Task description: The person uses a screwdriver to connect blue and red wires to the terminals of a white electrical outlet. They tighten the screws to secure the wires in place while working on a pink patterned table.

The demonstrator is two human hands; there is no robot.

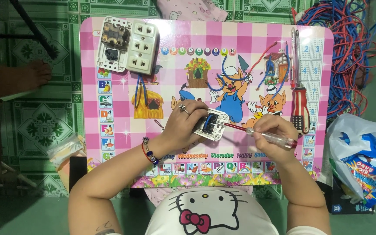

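Nearest the camera, at about six o'clock of the view, a white shirt with a cartoon cat face [207, 211] is being worn by the person. Just beyond it, the two hands are being held apart over the near half of the pink checked table [109, 52]. The right hand [271, 130], at about four o'clock from the table's middle, is being closed around the clear handle of a small screwdriver [257, 133]. The screwdriver's long axis is lying nearly level, tilted slightly: the handle is pointing toward four o'clock and the thin red shaft toward ten o'clock, its tip being pressed into a white switch module [212, 125]. That module is being clamped in the left hand [186, 119], near the table's middle, with blue wire showing in its open back; a ring and a beaded bracelet are being worn on that hand and wrist.

Farther out, at three o'clock, a red-and-white striped screwdriver [300, 106] is lying on the table, its long axis running twelve to six, handle nearest. At eleven o'clock, a white socket plate [129, 43] is resting at the far corner. Beyond the table, at one o'clock, a tangle of red and blue wires [344, 48] is lying on the floor.
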